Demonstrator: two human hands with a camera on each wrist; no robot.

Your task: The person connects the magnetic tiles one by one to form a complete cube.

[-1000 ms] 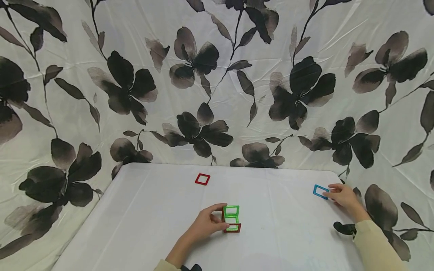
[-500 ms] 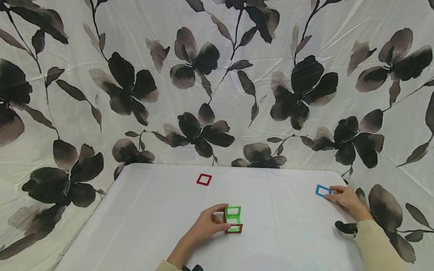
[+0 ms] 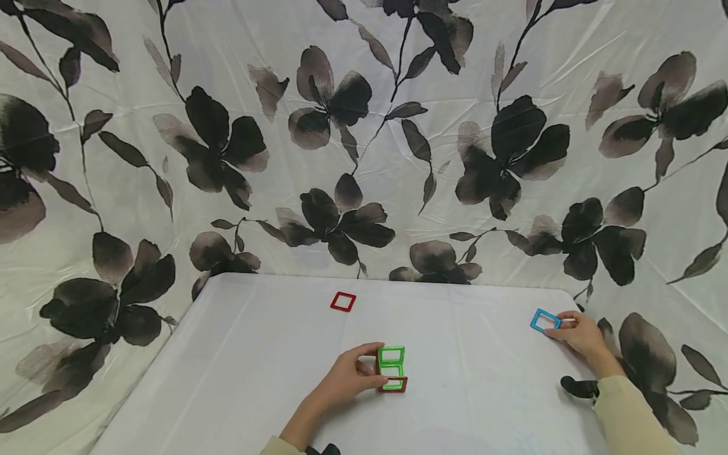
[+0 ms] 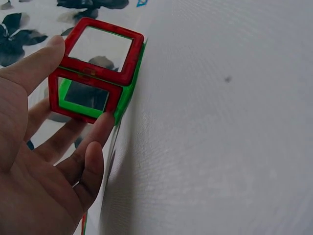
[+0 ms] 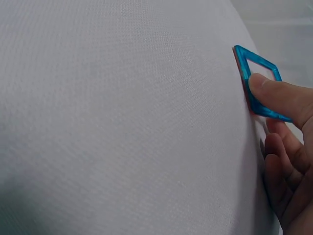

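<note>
Near the front middle of the table, my left hand point(image 3: 348, 376) grips a small upright structure of green magnetic tiles point(image 3: 391, 364) and red magnetic tiles point(image 4: 137, 54). In the left wrist view the thumb presses the red side's edge and fingertips reach its lower corner. Two red frames stand there side by side, with green along their edge. Toward the right edge of the table, my right hand point(image 3: 581, 332) pinches a blue square magnetic tile point(image 3: 535, 319). The thumb lies over the blue frame point(image 5: 243, 68) in the right wrist view; a reddish rim shows under it.
A lone red square magnetic tile point(image 3: 335, 301) lies flat toward the back of the white table point(image 3: 455, 335). Behind hangs a white curtain point(image 3: 432, 126) with dark flowers. A black wrist device point(image 3: 579, 387) sticks out beside the right sleeve.
The view has shifted slightly. My right hand has drawn the blue tile a little to the right. The left hand still holds its structure in the same place.
</note>
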